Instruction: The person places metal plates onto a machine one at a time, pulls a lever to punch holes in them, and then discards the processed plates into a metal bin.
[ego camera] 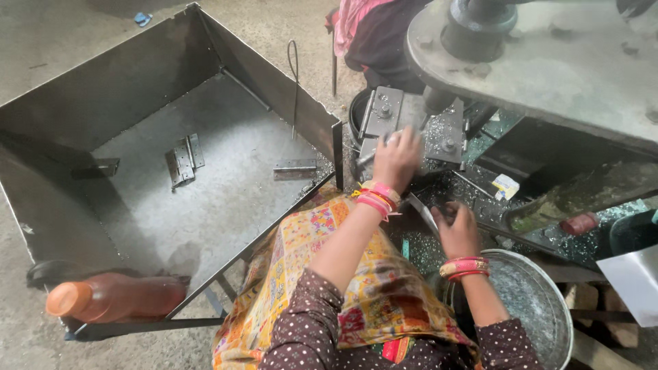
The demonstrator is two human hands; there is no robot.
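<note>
Head view — left hand (396, 157) lies on a metal hinge plate (382, 112) at the drill press (548, 62), fingers spread flat, grip unclear. Right hand (456, 229), just below the press bed, curls around something hidden. Loose hinges (184, 159) lie in the steel bin (82, 103) — bottle (113, 296) partly cut off.

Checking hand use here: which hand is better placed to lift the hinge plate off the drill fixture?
Probably the left hand: its fingers already rest on the hinge plate under the drill spindle. The right hand sits lower, near the steel bowl.
</note>
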